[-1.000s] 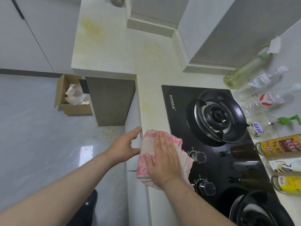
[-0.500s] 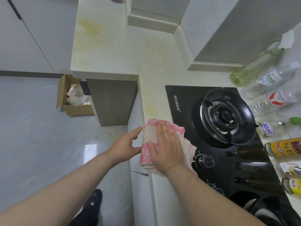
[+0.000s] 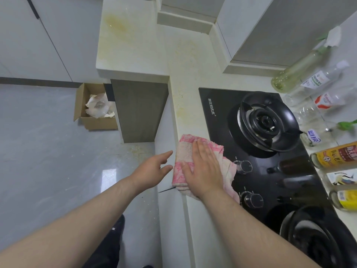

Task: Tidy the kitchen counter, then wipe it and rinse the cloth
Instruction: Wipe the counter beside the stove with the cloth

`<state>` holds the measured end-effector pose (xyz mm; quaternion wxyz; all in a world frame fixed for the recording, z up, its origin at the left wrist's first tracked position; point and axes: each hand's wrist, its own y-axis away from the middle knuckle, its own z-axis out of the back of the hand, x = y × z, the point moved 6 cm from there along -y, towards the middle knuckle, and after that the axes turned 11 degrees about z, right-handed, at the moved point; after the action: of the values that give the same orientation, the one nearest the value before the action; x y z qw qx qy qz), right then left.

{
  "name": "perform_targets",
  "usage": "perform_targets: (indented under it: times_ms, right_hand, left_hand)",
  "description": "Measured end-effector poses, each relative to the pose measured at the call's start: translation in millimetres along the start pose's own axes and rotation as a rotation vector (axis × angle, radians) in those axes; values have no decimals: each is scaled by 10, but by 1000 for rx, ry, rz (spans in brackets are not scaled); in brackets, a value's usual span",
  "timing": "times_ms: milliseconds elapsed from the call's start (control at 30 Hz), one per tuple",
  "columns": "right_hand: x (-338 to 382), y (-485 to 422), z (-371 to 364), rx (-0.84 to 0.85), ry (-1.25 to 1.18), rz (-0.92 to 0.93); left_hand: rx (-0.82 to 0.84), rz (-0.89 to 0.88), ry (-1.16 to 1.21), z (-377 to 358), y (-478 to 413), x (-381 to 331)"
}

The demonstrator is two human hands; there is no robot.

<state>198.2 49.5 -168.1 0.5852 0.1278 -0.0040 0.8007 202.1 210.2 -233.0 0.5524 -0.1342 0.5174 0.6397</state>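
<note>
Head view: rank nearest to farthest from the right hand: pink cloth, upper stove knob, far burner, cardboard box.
1. Pink cloth, under the right hand.
2. Upper stove knob, just right.
3. Far burner, right and beyond.
4. Cardboard box, floor, far left.

A home kitchen: a black glass gas hob (image 3: pixel 212 117) with ringed burners (image 3: pixel 264 120) and turn knobs (image 3: pixel 244 166) sits in a stained pale counter (image 3: pixel 185 74). Sauce and oil bottles (image 3: pixel 336 154) crowd the counter's right edge, and white cupboard doors (image 3: pixel 19 35) stand opposite.
</note>
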Motion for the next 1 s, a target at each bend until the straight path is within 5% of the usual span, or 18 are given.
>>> perform_targets:
  times_ms: [500,1000]
  right_hand:
    - [87,1398,-279,-11,-11,-15]
    - [7,504,-119,7,-8,40]
  left_hand:
    - [22,-1,103,-395,491,-100]
    - [18,-37,304,-260,299,-137]
